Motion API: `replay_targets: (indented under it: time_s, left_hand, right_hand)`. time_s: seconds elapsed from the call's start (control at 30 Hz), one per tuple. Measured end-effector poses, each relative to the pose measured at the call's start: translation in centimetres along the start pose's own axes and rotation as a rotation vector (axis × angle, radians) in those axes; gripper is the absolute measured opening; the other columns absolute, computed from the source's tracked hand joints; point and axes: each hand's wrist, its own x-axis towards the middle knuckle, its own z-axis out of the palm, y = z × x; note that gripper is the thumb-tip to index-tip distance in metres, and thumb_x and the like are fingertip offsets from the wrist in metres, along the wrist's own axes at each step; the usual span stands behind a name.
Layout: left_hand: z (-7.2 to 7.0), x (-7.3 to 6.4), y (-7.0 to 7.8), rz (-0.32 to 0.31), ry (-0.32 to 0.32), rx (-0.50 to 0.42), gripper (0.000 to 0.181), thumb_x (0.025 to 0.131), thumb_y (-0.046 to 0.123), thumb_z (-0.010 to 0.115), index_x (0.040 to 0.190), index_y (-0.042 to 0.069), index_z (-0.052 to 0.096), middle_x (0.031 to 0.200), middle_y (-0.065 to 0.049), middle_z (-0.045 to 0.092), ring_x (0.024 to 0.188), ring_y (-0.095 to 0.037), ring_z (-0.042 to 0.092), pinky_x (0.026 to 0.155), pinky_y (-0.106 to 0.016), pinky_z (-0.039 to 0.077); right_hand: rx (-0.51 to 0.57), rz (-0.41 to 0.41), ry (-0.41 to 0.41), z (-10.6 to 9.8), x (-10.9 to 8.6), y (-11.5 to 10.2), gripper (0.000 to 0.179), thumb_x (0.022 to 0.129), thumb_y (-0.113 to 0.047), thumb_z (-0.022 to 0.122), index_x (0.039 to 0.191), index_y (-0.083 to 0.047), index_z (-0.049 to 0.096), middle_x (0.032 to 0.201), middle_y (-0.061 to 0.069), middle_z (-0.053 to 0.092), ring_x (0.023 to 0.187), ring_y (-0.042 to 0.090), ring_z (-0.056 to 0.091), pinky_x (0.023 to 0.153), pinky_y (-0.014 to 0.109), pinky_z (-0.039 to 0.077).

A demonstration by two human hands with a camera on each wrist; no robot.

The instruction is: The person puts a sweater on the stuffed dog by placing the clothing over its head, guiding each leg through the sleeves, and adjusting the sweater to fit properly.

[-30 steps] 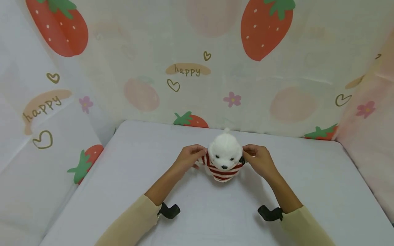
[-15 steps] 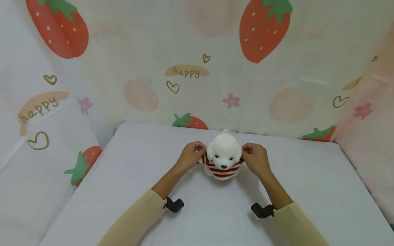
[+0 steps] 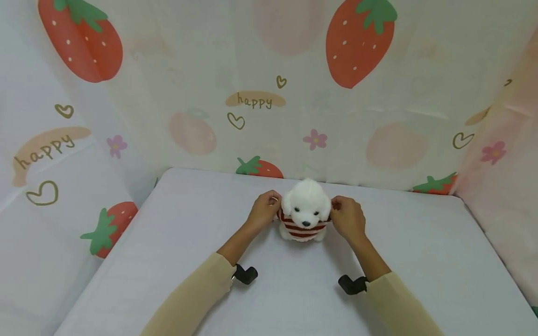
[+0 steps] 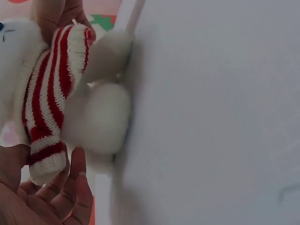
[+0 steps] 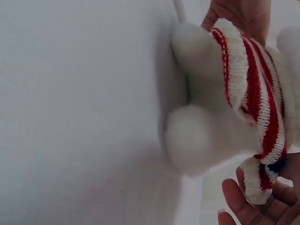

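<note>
A white plush dog [image 3: 309, 200] in a red-and-white striped knitted sweater [image 3: 303, 230] sits upright on the table, its face toward the head camera. My left hand [image 3: 264, 208] pinches the sleeve on the dog's left-of-view side. In the left wrist view, the thumb and fingers lie around that striped cuff [image 4: 48, 165]. On the other side my right hand [image 3: 350, 218] grips the opposite sleeve, whose white cuff [image 5: 257, 182] shows between thumb and fingers in the right wrist view. A small dark blue patch [image 5: 276, 166] is beside that cuff. Both plush feet [image 4: 108, 117] touch the tabletop.
A white-covered table [image 3: 294, 289] spreads around the dog. Behind it hangs a cloth backdrop [image 3: 269, 60] printed with strawberries, hearts and "happy", with side panels at left and right. Black wrist-worn devices [image 3: 245, 274] sit at the beige sleeves.
The dog's face has tipped up slightly, and its white feet now show below the sweater hem. Both forearms have shifted inward a little, the hands still at the sleeves.
</note>
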Motion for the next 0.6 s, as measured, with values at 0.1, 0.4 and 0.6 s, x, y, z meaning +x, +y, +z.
replay_targets:
  time_s: [0.1, 0.4, 0.6]
  left_hand:
    - [0.2, 0.3, -0.4, -0.016, -0.006, -0.007, 0.019, 0.103, 0.019, 0.055, 0.106, 0.003, 0.065, 0.087, -0.007, 0.070, 0.058, -0.013, 0.052, 0.051, -0.026, 0.046]
    - [0.1, -0.1, -1.0, -0.033, -0.064, -0.047, 0.025, 0.103, 0.025, 0.055, 0.118, 0.008, 0.065, 0.095, -0.008, 0.074, 0.077, -0.015, 0.063, 0.061, -0.033, 0.054]
    - [-0.5, -1.1, -1.2, -0.079, -0.169, -0.136, 0.032, 0.103, 0.025, 0.057, 0.132, 0.013, 0.063, 0.119, -0.012, 0.069, 0.097, -0.020, 0.066, 0.077, -0.039, 0.058]
  right_hand:
    - [-0.007, 0.022, -0.012, 0.4, 0.1, 0.2, 0.020, 0.090, -0.012, 0.060, 0.100, -0.005, 0.076, 0.089, 0.010, 0.074, 0.067, 0.020, 0.062, 0.050, 0.031, 0.044]
    - [0.251, 0.016, -0.155, 0.4, -0.2, 1.5, 0.033, 0.103, -0.023, 0.053, 0.115, 0.004, 0.068, 0.104, 0.017, 0.072, 0.088, 0.024, 0.066, 0.069, 0.032, 0.057]
    - [0.429, 0.095, -0.312, 0.0, -1.0, 2.3, 0.044, 0.107, -0.032, 0.051, 0.131, 0.004, 0.061, 0.123, 0.019, 0.066, 0.107, 0.024, 0.063, 0.084, 0.038, 0.058]
